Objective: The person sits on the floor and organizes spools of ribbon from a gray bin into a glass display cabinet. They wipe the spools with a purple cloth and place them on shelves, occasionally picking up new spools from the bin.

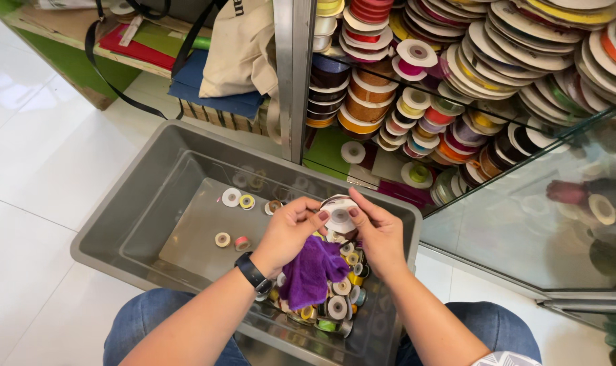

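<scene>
Both hands cover most of the ribbon spool (339,215); the purple cloth (309,271) hides spools underneath, and at one o'clock the stacked ribbon rolls (525,41) are cut off

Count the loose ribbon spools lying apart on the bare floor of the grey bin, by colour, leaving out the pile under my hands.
White spool: 1
Yellow spool: 1
Brown spool: 1
Cream spool: 1
Pink spool: 1
Total: 5, in the grey bin.
</scene>
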